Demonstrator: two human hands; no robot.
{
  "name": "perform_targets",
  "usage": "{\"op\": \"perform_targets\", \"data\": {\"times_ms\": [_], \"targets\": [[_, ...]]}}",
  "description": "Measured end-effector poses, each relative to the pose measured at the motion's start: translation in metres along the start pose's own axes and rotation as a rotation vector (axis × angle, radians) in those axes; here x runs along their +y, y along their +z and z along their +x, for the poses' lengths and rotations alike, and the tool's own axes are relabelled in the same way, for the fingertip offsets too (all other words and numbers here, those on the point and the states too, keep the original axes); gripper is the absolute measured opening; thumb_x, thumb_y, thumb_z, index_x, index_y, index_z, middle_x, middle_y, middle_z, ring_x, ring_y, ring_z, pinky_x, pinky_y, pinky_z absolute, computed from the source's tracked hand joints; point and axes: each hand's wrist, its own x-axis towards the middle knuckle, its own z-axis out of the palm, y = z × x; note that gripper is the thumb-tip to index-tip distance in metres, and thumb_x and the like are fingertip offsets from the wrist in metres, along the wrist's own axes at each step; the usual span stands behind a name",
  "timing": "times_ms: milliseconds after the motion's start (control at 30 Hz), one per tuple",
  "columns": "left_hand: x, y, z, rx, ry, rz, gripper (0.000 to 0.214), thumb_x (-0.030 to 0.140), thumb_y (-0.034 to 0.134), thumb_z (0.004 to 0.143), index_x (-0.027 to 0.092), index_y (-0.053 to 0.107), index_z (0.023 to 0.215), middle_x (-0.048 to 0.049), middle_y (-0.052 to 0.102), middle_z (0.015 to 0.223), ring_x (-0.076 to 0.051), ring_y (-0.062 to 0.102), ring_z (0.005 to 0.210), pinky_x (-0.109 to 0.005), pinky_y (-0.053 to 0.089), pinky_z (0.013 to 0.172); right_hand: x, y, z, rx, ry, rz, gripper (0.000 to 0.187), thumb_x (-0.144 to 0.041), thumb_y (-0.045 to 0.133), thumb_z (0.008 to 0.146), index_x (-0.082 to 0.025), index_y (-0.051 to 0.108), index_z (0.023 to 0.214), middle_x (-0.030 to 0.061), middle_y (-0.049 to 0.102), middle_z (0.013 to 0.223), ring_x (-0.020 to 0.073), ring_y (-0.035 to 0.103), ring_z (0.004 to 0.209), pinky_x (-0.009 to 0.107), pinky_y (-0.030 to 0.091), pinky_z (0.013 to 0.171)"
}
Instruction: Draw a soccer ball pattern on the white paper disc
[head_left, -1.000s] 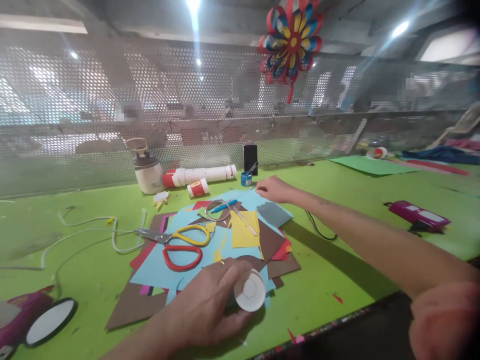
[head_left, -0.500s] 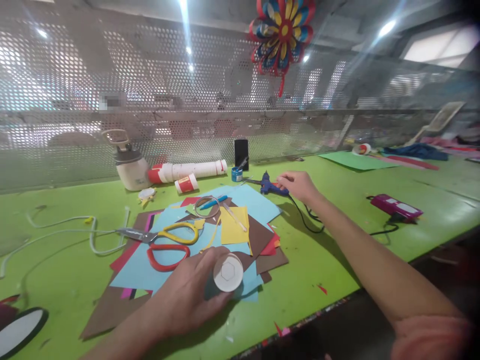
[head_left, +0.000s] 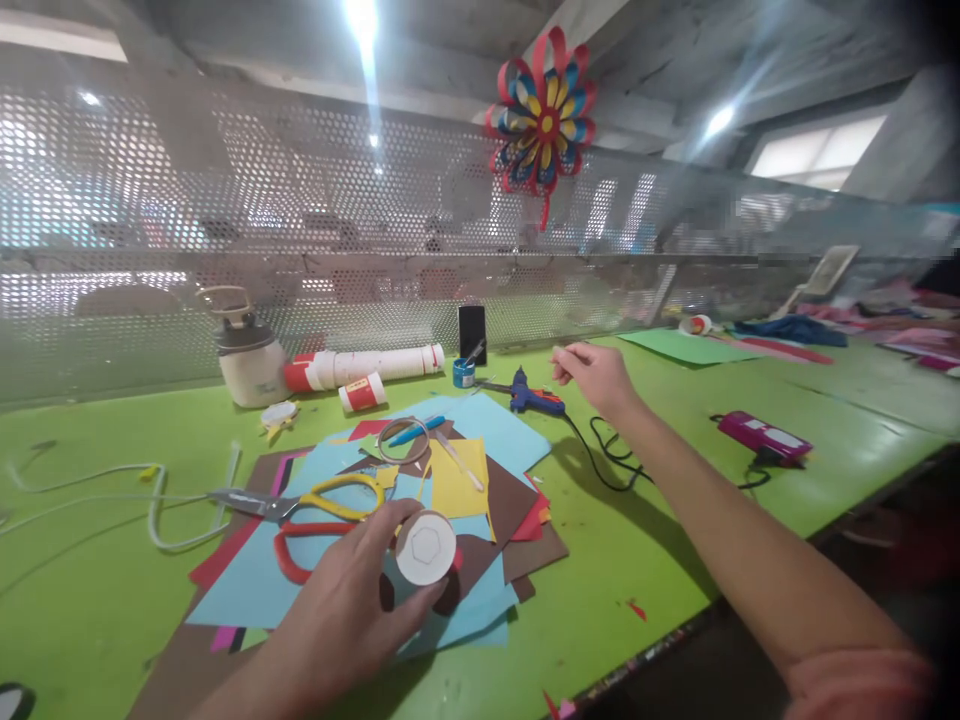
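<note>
My left hand [head_left: 341, 610] is closed round a white paper cup [head_left: 425, 547], whose bottom faces me, low over the pile of coloured paper sheets [head_left: 487, 430]. My right hand [head_left: 596, 377] reaches out to the far side, hovering just right of a blue glue gun [head_left: 534, 399] without touching it. Its fingers are loosely apart and hold nothing. The gun's black cord [head_left: 611, 460] loops on the green table [head_left: 675, 540] under my right forearm.
Scissors with yellow and red handles [head_left: 322, 497], a tape ring [head_left: 403, 438] and a blue pen [head_left: 414, 431] lie on the paper. Behind stand a white jar [head_left: 247, 360], white-and-red tubes [head_left: 367, 367], a small blue pot [head_left: 463, 373] and a phone [head_left: 471, 332]. A purple device [head_left: 765, 437] lies right.
My right hand has gone from the paper pile to the glue gun and now lifted just off it. The left hand has tipped the cup up a little. The view has swung right.
</note>
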Motion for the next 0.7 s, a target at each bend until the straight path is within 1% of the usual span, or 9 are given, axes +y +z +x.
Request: {"op": "perform_targets", "data": {"times_ms": [67,167,233,333,400,533,633,700], "targets": [[0.004,0.000,0.000,-0.014,0.015,-0.025,0.034,0.042,0.056,0.090,0.024,0.051,0.119,-0.0078,0.070,0.107,-0.024,0.069,0.088,-0.033,0.057,0.070,-0.001,-0.001,0.007,-0.005,0.009,-0.015,0.028,-0.035,0.059,0.097,-0.015,0.063,0.116,0.0072,0.067,0.111,0.0187,0.068,0.091,0.038,0.058,0.079],[0.011,-0.002,0.000,-0.018,-0.014,-0.030,0.032,0.041,0.056,0.089,0.025,0.052,0.116,-0.0072,0.071,0.106,-0.024,0.069,0.090,-0.034,0.057,0.074,0.001,-0.004,0.018,-0.026,0.040,-0.041,0.028,-0.034,0.060,0.097,-0.015,0.062,0.118,0.0076,0.067,0.113,0.0192,0.068,0.093,0.038,0.058,0.080],[0.013,-0.002,0.000,-0.054,0.015,-0.017,0.031,0.037,0.056,0.088,0.025,0.052,0.116,-0.0070,0.070,0.108,-0.024,0.069,0.091,-0.034,0.057,0.075,0.004,-0.005,0.023,-0.052,0.068,-0.060,0.029,-0.033,0.061,0.097,-0.015,0.062,0.119,0.0079,0.066,0.115,0.0196,0.067,0.094,0.039,0.058,0.080],[0.013,-0.004,0.001,-0.142,0.068,-0.002,0.030,0.030,0.056,0.087,0.026,0.052,0.116,-0.0053,0.070,0.109,-0.022,0.069,0.092,-0.032,0.057,0.076,0.008,-0.003,0.024,-0.099,0.107,-0.084,0.030,-0.033,0.061,0.097,-0.016,0.062,0.121,0.0085,0.065,0.118,0.0206,0.067,0.098,0.041,0.058,0.083],[0.011,-0.004,0.002,-0.162,0.074,0.009,0.031,0.027,0.055,0.087,0.027,0.050,0.117,-0.0047,0.069,0.110,-0.021,0.069,0.093,-0.032,0.058,0.078,0.010,0.000,0.022,-0.126,0.122,-0.093,0.030,-0.033,0.061,0.096,-0.016,0.061,0.121,0.0087,0.065,0.120,0.0211,0.067,0.099,0.041,0.058,0.084],[0.010,-0.004,-0.001,-0.134,0.122,0.043,0.038,0.027,0.056,0.087,0.029,0.044,0.123,-0.0048,0.068,0.118,-0.021,0.070,0.099,-0.032,0.058,0.081,0.012,0.008,0.014,-0.165,0.124,-0.087,0.030,-0.033,0.060,0.097,-0.016,0.062,0.121,0.0086,0.065,0.119,0.0208,0.067,0.098,0.041,0.058,0.083],[0.011,-0.005,-0.003,-0.093,0.181,0.082,0.049,0.027,0.058,0.087,0.033,0.037,0.130,-0.0025,0.069,0.122,-0.021,0.070,0.103,-0.031,0.059,0.082,0.013,0.013,0.008,-0.181,0.105,-0.077,0.029,-0.034,0.060,0.097,-0.016,0.062,0.120,0.0083,0.066,0.117,0.0203,0.067,0.097,0.040,0.058,0.082],[0.012,-0.006,-0.003,-0.092,0.199,0.084,0.052,0.027,0.059,0.086,0.034,0.034,0.132,-0.0008,0.069,0.122,-0.021,0.070,0.103,-0.029,0.059,0.082,0.015,0.015,0.004,-0.190,0.093,-0.074,0.029,-0.034,0.060,0.097,-0.016,0.062,0.119,0.0080,0.066,0.116,0.0199,0.067,0.095,0.039,0.058,0.081]]}}
